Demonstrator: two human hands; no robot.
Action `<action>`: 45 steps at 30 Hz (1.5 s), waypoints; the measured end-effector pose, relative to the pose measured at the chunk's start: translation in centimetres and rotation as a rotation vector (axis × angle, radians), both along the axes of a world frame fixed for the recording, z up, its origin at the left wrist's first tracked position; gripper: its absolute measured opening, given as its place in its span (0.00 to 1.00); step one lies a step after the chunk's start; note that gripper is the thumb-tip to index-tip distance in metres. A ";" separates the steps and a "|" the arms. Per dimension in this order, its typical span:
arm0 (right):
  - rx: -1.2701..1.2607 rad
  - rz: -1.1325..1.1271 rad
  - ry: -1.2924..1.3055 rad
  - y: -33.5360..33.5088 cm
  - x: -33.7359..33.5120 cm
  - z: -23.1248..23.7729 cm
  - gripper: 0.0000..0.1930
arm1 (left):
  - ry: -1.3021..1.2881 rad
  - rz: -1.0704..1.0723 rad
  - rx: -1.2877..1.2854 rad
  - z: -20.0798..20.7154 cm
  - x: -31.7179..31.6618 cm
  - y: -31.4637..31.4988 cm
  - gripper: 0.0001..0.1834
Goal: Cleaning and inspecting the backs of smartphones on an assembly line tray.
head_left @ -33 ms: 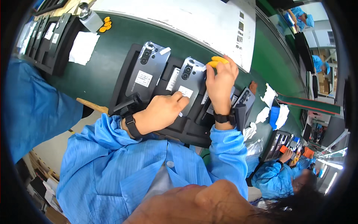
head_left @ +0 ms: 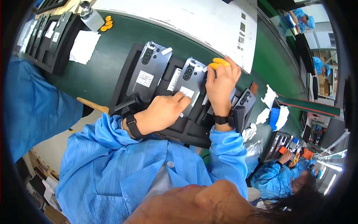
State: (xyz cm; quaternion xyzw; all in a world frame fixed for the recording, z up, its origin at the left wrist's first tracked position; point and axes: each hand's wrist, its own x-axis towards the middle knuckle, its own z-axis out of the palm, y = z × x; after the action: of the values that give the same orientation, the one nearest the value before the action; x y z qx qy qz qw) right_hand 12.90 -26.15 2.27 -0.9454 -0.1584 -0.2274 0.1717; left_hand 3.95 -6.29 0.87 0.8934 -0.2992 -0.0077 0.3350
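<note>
Grey phone (head_left: 194, 81) lies in the dark tray (head_left: 194, 130) on the green surface (head_left: 108, 48). In my opinion, the left hand (head_left: 164, 114) should steady its near end, and the right hand (head_left: 222, 84) work gently beside the lenses (head_left: 188, 72). Both hands are bent; what either grip pinches, I cannot tell. Its long axis runs near to far, leaning slightly right, lenses at far end.

Grey phones (head_left: 161, 67), black tray (head_left: 182, 130), dark green counter (head_left: 115, 39)
Labels (head_left: 144, 79) are white with dark print, the lenses (head_left: 189, 70) black. The coat (head_left: 123, 164) is bright blue with fine stripes, the wristbands (head_left: 133, 126) black. Finger covers (head_left: 220, 61) are yellow, and the board (head_left: 194, 20) white with dark patches.
</note>
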 end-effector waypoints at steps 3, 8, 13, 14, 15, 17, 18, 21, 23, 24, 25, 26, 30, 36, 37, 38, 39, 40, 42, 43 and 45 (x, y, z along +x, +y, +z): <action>-0.116 0.133 -0.193 0.6 -1.9 0.2 0.04 | 0.058 0.002 0.007 0.1 0.0 -0.1 0.22; 0.010 0.320 -0.012 1.0 -7.2 1.1 0.08 | 0.089 0.137 -0.176 0.2 -0.1 0.1 0.40; 0.284 0.479 0.246 0.8 -11.2 1.9 0.10 | 0.073 0.049 -0.015 0.5 0.1 0.4 0.36; 0.286 0.478 0.249 0.7 -11.2 2.2 0.10 | 0.023 0.046 -0.033 0.3 0.0 0.5 0.31; 0.291 0.407 0.230 0.6 -11.2 2.5 0.10 | -0.028 0.043 -0.051 0.1 -0.1 0.6 0.27; 0.313 0.279 0.216 0.4 -10.7 2.8 0.15 | -0.042 0.041 -0.057 0.5 0.0 0.8 0.22; 0.320 0.199 0.220 0.8 -10.2 2.8 0.17 | -0.059 0.041 -0.063 0.7 0.0 0.9 0.17; 0.144 0.112 0.238 1.2 -9.1 2.1 0.21 | -0.064 -0.003 -0.060 0.8 -0.2 1.4 0.14; -0.031 0.099 0.318 1.2 -9.1 0.5 0.24 | -0.097 0.000 -0.115 1.1 0.1 1.8 0.12; -0.078 0.106 0.327 1.1 -9.1 0.4 0.25 | -0.088 -0.027 -0.162 1.5 0.1 2.1 0.12; -0.127 0.112 0.338 1.1 -9.4 0.3 0.26 | -0.075 -0.054 -0.212 1.8 0.1 2.4 0.13; -0.132 0.072 0.340 1.2 -9.4 0.4 0.26 | -0.099 -0.054 -0.268 2.0 0.0 2.5 0.14; -0.095 0.081 0.344 0.9 -8.7 0.5 0.25 | -0.012 -0.080 -0.404 4.1 1.2 3.8 0.15; -0.018 0.086 0.364 0.8 -8.4 0.3 0.23 | 0.068 0.156 -0.684 4.3 2.0 8.1 0.17; -0.004 0.091 0.368 0.7 -8.4 0.3 0.23 | 0.052 0.267 -0.669 4.4 2.0 8.7 0.17; -0.002 0.091 0.373 0.7 -8.3 0.3 0.23 | 0.007 0.364 -0.516 4.8 2.4 9.1 0.14; 0.000 0.083 0.373 0.7 -8.3 0.3 0.23 | 0.018 0.433 -0.359 5.3 2.4 9.7 0.12; -0.004 0.089 0.366 0.9 -8.4 0.4 0.24 | 0.129 0.482 -0.344 5.2 1.8 10.2 0.11; -0.019 0.102 0.349 1.0 -8.6 0.4 0.24 | 0.228 0.548 -0.292 4.8 0.8 10.3 0.08; -0.025 0.107 0.341 1.1 -8.5 0.3 0.24 | 0.218 0.571 -0.246 4.2 0.4 9.8 0.08; -0.032 0.108 0.349 1.2 -8.3 0.7 0.24 | 0.139 0.443 -0.142 3.6 0.5 9.2 0.16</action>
State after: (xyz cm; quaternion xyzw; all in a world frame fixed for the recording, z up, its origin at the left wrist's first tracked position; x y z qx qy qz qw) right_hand 4.55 -24.96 2.95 -0.9632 -0.1805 -0.0478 0.1934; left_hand 4.43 2.93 4.51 0.9087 -0.0719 0.0259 0.4104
